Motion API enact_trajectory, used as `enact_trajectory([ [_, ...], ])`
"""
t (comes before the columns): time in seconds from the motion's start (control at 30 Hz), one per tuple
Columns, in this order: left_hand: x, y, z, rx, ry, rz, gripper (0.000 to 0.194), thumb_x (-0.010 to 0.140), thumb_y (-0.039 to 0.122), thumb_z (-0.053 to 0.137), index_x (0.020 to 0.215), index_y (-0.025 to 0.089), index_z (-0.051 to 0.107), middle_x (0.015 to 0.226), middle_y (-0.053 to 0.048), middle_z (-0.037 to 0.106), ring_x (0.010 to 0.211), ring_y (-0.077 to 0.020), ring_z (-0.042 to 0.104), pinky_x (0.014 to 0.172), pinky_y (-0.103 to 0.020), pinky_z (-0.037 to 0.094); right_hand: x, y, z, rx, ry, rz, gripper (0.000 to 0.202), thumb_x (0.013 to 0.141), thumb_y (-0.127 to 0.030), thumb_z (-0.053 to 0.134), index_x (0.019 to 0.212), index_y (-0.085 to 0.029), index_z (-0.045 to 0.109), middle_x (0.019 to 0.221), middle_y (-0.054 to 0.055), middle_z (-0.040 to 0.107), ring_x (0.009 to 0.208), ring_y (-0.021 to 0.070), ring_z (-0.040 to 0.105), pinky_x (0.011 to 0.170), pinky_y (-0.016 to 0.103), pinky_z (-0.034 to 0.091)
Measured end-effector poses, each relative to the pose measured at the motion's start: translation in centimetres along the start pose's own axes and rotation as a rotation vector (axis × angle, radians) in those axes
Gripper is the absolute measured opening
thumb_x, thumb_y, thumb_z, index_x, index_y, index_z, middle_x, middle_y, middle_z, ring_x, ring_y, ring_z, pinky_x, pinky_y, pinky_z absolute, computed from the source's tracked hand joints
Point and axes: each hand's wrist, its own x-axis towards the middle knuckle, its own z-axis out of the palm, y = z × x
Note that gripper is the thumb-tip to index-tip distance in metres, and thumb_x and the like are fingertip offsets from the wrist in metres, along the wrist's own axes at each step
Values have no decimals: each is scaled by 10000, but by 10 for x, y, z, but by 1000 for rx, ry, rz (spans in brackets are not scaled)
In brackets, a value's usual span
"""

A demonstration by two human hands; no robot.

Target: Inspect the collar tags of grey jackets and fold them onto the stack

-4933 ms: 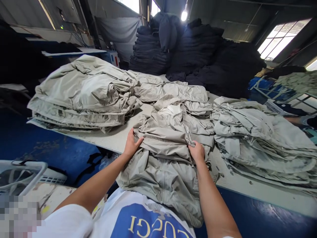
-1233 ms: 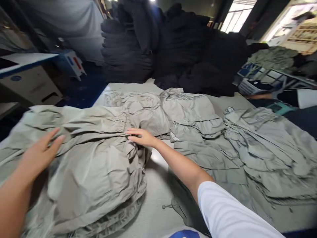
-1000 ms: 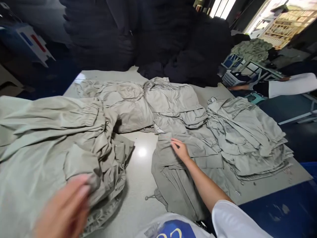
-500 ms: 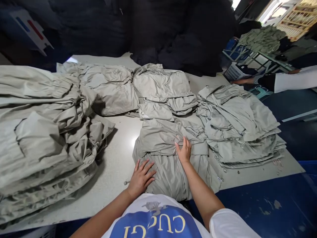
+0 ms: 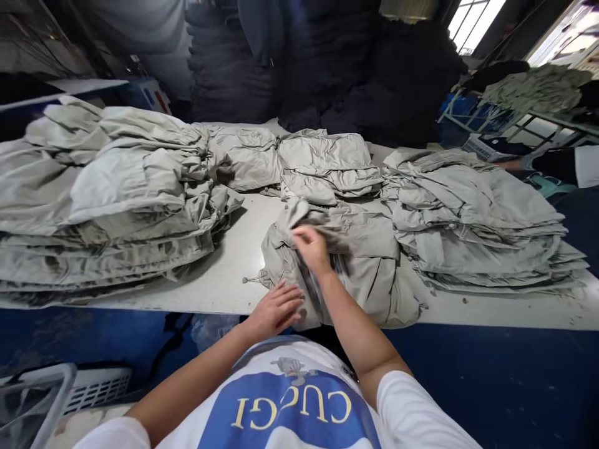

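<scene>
A grey-beige garment [image 5: 369, 280] lies in front of me at the table's front edge, its upper part folded over in a band. My right hand [image 5: 312, 248] pinches a raised flap of its cloth near the upper left; the cloth around the fingers is blurred. Lower down, my left hand [image 5: 277, 307] rests flat on the garment's left front part, fingers stretched out. A cord with a small toggle [image 5: 250, 280] sticks out from the garment's left side onto the white table [image 5: 234, 249].
Tall stacks of similar garments stand at the left [image 5: 126, 187] and right [image 5: 477, 218]. Two smaller piles [image 5: 248, 156] [image 5: 327, 162] lie behind. Dark cloth stacks [image 5: 327, 68] rise at the back. A white basket [image 5: 98, 386] is below left; a person's sleeve [image 5: 586, 166] shows far right.
My right hand has moved left across the garment and lifted a flap of cloth. The left hand stays on its left front part. The camera view has shifted, showing the floor at the lower left.
</scene>
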Motion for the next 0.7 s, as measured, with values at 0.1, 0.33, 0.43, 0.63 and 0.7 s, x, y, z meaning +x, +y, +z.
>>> enact_trajectory([
  [0.1, -17, 12, 12, 113, -58, -12, 492, 962, 353, 674, 1432, 219, 616, 1513, -136, 608, 1453, -330, 500, 1253, -575, 365, -29, -39, 37, 103, -350, -152, 238, 931, -448, 706, 1006, -256, 826, 1098, 35, 800, 1083, 217, 712, 1016, 339, 535],
  [0.33, -56, 14, -2, 257, -31, -349, 473, 864, 76, 570, 1255, 293, 723, 1239, -92, 710, 1191, -291, 602, 1084, -477, 479, -86, -16, -15, -641, -179, 339, 280, 921, -301, 708, 1186, -260, 790, 1375, 119, 692, 1363, 324, 538, 1184, 534, 380],
  [0.43, -78, 20, -26, 274, -93, -446, 373, 827, 117, 631, 1144, 268, 754, 1116, -106, 739, 1103, -304, 651, 984, -441, 501, -111, -10, -28, -709, -161, 402, 365, 893, -366, 745, 1239, -255, 772, 1418, 162, 637, 1396, 380, 479, 1161, 607, 366],
  [0.63, -87, 25, -70, -285, -544, -462, 285, 882, 513, 705, 995, 266, 793, 750, -9, 749, 696, -215, 706, 684, -287, 512, -131, -27, -16, -518, -440, 281, 316, 924, -516, 687, 960, -239, 835, 959, 55, 775, 919, 222, 700, 845, 322, 563],
  [0.7, -75, 18, -72, -256, -343, -478, 405, 975, 558, 586, 1180, 256, 761, 909, -40, 795, 822, -222, 735, 790, -307, 547, -128, -30, -12, -497, -435, 272, 299, 943, -466, 671, 1036, -226, 823, 941, 43, 776, 833, 194, 696, 807, 298, 559],
])
